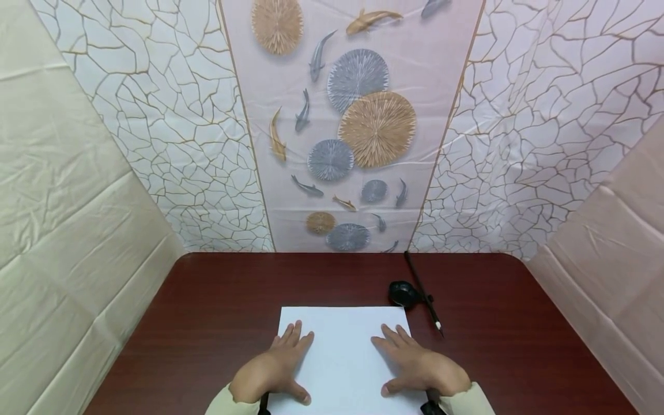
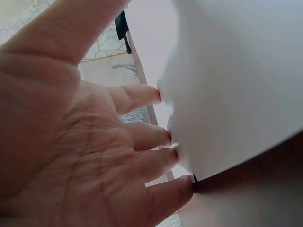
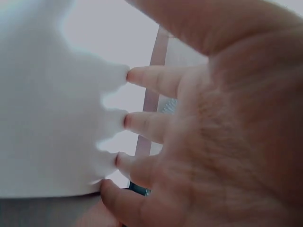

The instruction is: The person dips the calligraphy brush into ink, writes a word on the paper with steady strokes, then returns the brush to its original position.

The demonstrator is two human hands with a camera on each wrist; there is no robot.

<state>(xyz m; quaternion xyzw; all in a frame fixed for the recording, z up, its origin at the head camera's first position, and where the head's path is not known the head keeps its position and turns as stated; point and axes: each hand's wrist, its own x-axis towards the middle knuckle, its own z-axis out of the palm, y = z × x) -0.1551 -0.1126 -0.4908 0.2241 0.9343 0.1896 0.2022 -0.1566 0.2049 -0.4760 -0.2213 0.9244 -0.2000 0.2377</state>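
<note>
Draped fabric backdrops fill the upper frame of the head view: a white cloth veined with gold crackle lines on both sides, a central panel printed with ribbed lotus discs in tan and grey-blue among small fish, and plain cream sheets folded at the outer edges. Below them, a dark reddish-brown wooden table with a smooth, glossy grain and rounded far corners spans the lower frame.

At lower centre lies a plain white sheet of paper, rectangular, unmarked (no writing can be read anywhere). The left hand rests flat on its left edge, fingers straight and spread, gripping nothing; the wrist view shows its fingertips pressing the paper. The right hand mirrors it at the right edge, likewise flat and open, its fingertips touching the sheet. Pale cream sleeves show at the bottom edge.

Just beyond the paper's upper right corner sits a small round black ink dish. Beside it, to its right, a slim dark-handled brush lies diagonally, its black tip pointing toward the lower right.
</note>
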